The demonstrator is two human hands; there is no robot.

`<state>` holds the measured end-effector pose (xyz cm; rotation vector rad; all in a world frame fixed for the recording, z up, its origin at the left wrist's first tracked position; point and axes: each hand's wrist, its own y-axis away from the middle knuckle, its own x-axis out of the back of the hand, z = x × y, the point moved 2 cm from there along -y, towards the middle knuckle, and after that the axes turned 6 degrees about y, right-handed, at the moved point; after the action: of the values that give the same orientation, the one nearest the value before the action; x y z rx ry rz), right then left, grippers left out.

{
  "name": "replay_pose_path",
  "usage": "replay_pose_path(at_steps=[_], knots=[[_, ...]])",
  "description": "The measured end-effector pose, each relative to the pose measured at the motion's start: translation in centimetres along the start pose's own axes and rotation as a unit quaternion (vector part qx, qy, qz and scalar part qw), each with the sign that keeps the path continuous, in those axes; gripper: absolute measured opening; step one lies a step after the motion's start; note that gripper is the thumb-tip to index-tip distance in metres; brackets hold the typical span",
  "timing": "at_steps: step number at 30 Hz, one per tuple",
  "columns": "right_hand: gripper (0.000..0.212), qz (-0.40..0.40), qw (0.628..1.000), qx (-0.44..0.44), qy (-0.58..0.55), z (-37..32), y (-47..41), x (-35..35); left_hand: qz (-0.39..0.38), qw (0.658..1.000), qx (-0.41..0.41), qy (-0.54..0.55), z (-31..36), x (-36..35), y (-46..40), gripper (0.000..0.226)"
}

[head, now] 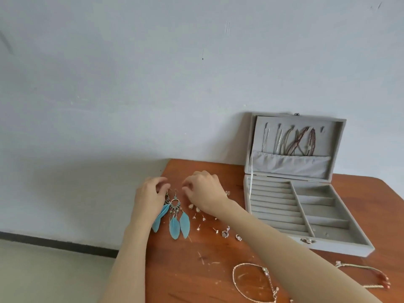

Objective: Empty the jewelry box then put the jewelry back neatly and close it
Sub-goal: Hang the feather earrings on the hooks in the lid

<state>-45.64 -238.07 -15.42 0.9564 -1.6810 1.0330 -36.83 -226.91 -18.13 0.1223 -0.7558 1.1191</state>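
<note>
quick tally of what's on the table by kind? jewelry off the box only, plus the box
Feather earrings: 2
Chain bracelets or necklaces: 2 in view, the right one partly hidden by the arm
Small studs and rings: about 10, too small to count exactly
Box: 1, open
Total: about 15

One open jewelry box point(306, 193) at three o'clock, two blue feather earrings point(172, 215) at nine o'clock, two chain bracelets point(253, 283) at five o'clock. Small studs point(204, 218): too tiny to count.
</note>
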Motion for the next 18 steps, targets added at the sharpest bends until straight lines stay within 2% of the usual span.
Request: replay_pose_path(at_steps=[5,13,15,18], knots=[[0.022,-0.038,0.999,-0.009,0.007,-0.7,-1.5,-1.3,0.016,1.0,0.017,0.019,-0.2,0.1,-0.1,0.009],[0.019,-0.003,0.999,0.019,-0.037,-1.0,-1.2,-0.9,-0.02,0.999,0.038,0.02,0.0,0.0,-0.2,0.011],[0.017,0.012,0.996,0.027,-0.08,-0.9,-0.6,-0.4,-0.006,0.998,0.041,0.037,0.4,0.2,0.1,0.01],[0.014,0.039,0.978,0.0,-0.207,-0.6,1.0,1.5,0.003,0.993,0.039,0.111,1.3,0.7,0.3,0.006]])
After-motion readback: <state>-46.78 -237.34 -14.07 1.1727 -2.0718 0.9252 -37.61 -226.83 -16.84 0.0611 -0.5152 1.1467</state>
